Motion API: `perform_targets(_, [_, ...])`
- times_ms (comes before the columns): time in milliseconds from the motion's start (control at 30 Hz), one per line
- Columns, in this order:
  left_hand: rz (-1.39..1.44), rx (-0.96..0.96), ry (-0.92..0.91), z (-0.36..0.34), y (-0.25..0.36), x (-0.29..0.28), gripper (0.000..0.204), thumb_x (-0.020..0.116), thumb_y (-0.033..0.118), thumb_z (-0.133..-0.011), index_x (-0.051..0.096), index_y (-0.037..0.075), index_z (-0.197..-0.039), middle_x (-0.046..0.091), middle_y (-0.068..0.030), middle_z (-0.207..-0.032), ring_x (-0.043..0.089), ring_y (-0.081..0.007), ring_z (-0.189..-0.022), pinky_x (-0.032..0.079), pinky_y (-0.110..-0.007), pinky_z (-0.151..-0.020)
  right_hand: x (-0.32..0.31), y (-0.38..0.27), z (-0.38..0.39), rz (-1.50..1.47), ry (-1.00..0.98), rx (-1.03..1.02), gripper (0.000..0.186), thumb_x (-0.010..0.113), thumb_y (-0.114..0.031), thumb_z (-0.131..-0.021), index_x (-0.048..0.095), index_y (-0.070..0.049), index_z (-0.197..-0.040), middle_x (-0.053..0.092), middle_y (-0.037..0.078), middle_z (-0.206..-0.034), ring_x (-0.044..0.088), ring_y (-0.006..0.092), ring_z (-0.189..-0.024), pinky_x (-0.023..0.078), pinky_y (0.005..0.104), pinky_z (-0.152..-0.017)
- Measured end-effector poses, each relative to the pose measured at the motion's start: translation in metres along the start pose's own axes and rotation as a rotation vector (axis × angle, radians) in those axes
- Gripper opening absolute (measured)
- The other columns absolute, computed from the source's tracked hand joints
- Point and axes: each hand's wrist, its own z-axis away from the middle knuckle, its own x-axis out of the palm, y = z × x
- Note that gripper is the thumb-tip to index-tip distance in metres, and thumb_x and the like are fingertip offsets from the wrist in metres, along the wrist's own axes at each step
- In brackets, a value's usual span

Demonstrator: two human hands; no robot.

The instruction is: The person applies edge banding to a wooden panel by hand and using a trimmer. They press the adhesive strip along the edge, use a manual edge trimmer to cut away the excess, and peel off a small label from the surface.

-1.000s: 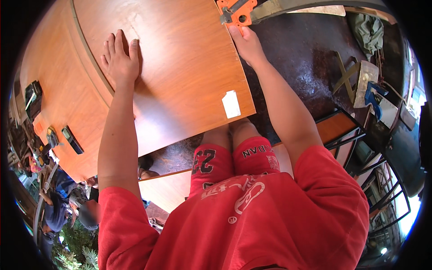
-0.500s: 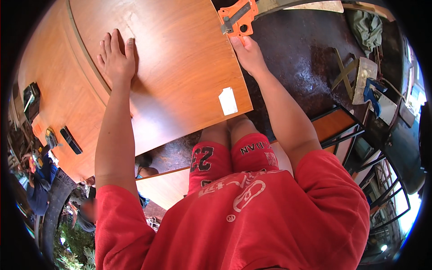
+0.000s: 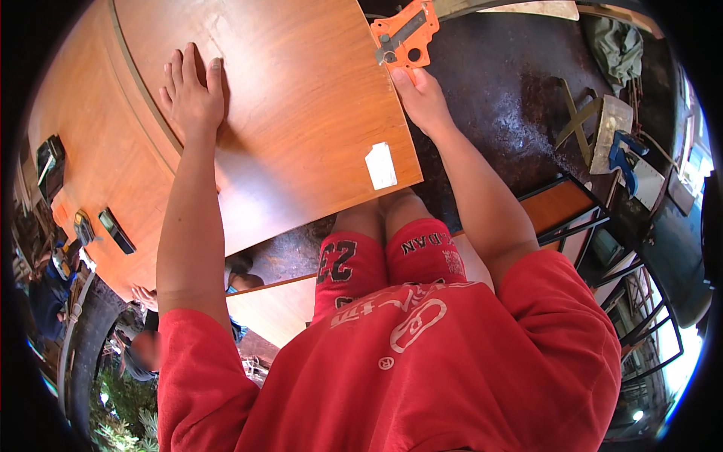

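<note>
A large wood-grain board (image 3: 301, 135) lies in front of me, with a white label (image 3: 381, 166) near its close right corner. My left hand (image 3: 194, 94) rests on the board with fingers spread, holding nothing. At the board's right edge, my right hand (image 3: 423, 98) grips an orange hand tool (image 3: 422, 38). The tool has a flat body, a dark metal strip and a round hole. Its left side, with a metal fitting, sits against the board's edge; whether a blade touches the edge I cannot tell.
A raised strip (image 3: 139, 83) runs along the board, left of my hand. Dark objects (image 3: 117, 230) lie on its left part. Another person's hand (image 3: 143, 296) is at the lower left edge. Right stand metal frames (image 3: 640, 301) and a blue clamp (image 3: 623, 162).
My right hand and the orange tool have slid slightly toward me along the board's edge. The left hand stays flat on the board. The other person's hand shows more clearly at the lower left edge.
</note>
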Motion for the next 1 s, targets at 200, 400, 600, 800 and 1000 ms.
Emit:
perform_targets(200, [-0.010,0.011,0.021,0.001,-0.004,0.002,0.063,0.041,0.059,-0.095,0.037,0.025,-0.147,0.033,-0.0081,-0.155,0.024,-0.0285,-0.145,0.014,-0.050,-0.116,-0.011,0.009,0.042,0.098,-0.072,0.060,0.030,0.051,-0.026,-0.100,0.060,0.002,-0.106,0.065,0.004,-0.094,0.057,0.0096,-0.088,0.047,0.0289,-0.080])
perform_targets(400, [0.007,0.013,0.010,0.000,-0.001,0.001,0.063,0.041,0.059,-0.095,0.038,0.024,-0.147,0.033,-0.0086,-0.154,0.024,-0.0286,-0.145,0.014,-0.050,-0.117,-0.016,0.049,0.088,-0.090,-0.025,0.065,0.032,0.056,-0.030,-0.096,0.063,0.002,-0.099,0.066,0.008,-0.087,0.060,0.0118,-0.081,0.048,0.0309,-0.074])
perform_targets(600, [0.007,0.023,0.015,0.000,-0.004,0.002,0.063,0.041,0.059,-0.095,0.039,0.024,-0.147,0.033,-0.0085,-0.155,0.024,-0.0284,-0.145,0.014,-0.049,-0.117,0.001,0.002,-0.002,-0.061,-0.050,-0.071,0.036,0.053,-0.034,-0.099,0.062,0.001,-0.102,0.063,0.002,-0.089,0.054,0.0071,-0.084,0.047,0.0272,-0.076])
perform_targets(800, [0.036,0.010,0.009,-0.001,0.001,0.000,0.063,0.041,0.059,-0.095,0.039,0.024,-0.147,0.033,-0.0084,-0.154,0.024,-0.0282,-0.145,0.013,-0.050,-0.117,0.020,-0.023,-0.082,-0.085,0.020,-0.157,0.035,0.052,-0.031,-0.099,0.063,0.003,-0.100,0.065,0.005,-0.085,0.057,0.0111,-0.078,0.047,0.0298,-0.070])
perform_targets(1000, [-0.017,0.001,-0.009,0.001,-0.003,-0.001,0.063,0.037,0.060,-0.096,0.035,0.026,-0.149,0.028,-0.0051,-0.157,0.020,-0.0249,-0.147,0.012,-0.047,-0.118,0.009,-0.002,-0.040,-0.009,-0.037,-0.119,0.043,0.052,-0.041,-0.099,0.062,0.001,-0.103,0.064,0.001,-0.090,0.055,0.0074,-0.082,0.047,0.0269,-0.074])
